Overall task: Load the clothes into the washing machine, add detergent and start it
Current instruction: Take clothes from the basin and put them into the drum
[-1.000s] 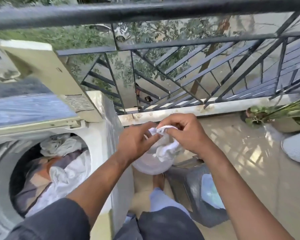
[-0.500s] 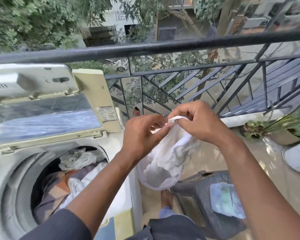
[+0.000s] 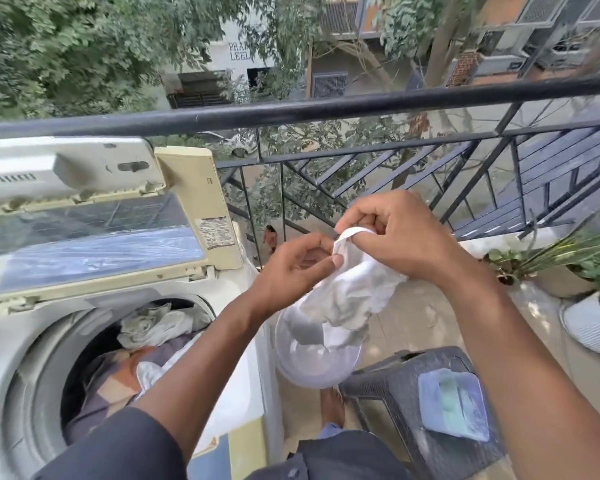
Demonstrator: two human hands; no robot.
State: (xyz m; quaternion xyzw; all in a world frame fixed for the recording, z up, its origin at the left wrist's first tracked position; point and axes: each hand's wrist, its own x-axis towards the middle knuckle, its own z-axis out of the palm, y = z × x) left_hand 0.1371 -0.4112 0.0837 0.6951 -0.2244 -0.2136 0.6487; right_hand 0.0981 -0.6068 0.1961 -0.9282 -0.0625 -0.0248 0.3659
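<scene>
Far left: washing machine (image 3: 21, 341) with lid (image 3: 94, 244) raised and tilted back toward the black railing (image 3: 326, 110), round drum opening facing up, clothes (image 3: 153, 327) heaped inside up near the rim. Open air above the drum, bounded behind by the lid and on the right by the machine's white side wall. Just right of that wall, held up in the gap before the railing: clear plastic bag (image 3: 321, 358), long axis roughly vertical, twisted white neck up, rounded bottom down, pale contents bunched in the upper half. Left hand (image 3: 291, 268) pinching the neck, thumb and fingers curled together. Right hand (image 3: 399, 237) gripping the neck's top, fingers curled tight around it. Below right: dark stool (image 3: 395, 386) bearing a flat packet (image 3: 452, 403). Far right: potted plants (image 3: 582, 271) along the balcony's edge.
</scene>
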